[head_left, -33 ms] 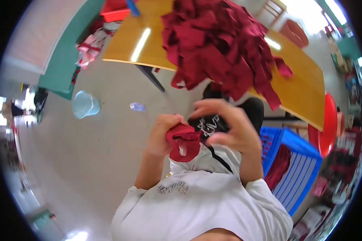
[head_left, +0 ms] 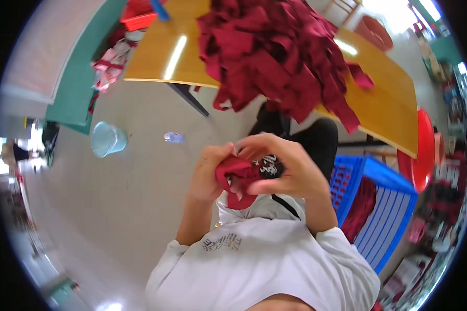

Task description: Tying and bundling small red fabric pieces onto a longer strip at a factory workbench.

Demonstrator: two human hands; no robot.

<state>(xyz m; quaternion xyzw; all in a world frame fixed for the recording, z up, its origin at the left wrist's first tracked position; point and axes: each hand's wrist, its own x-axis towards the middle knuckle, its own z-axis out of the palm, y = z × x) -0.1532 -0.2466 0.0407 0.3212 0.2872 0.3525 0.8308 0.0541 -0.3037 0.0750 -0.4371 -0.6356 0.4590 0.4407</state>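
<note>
My left hand (head_left: 207, 172) is closed round a bunched dark red cloth piece (head_left: 238, 199) in front of my lap. A small whitish patch shows in the folds. My right hand (head_left: 293, 168) curves round the right side of the cloth. Its fingers reach over the top edge and its thumb lies by the lower right, with a wide gap between them. Beyond my hands, a large heap of dark red cloth strips (head_left: 275, 57) covers the middle of the yellow table (head_left: 384, 114), some hanging over its near edge.
A blue plastic crate (head_left: 373, 259) with dark red cloth inside stands by my right side, near a red round stool (head_left: 424, 150). On the floor to the left are a light blue bucket (head_left: 109, 140) and a small bottle (head_left: 174, 137). A red basket (head_left: 139, 19) is at the far left.
My right hand has moved left, onto the cloth and close to my left hand. The cloth's folds have shifted. The whole view has shifted slightly.
</note>
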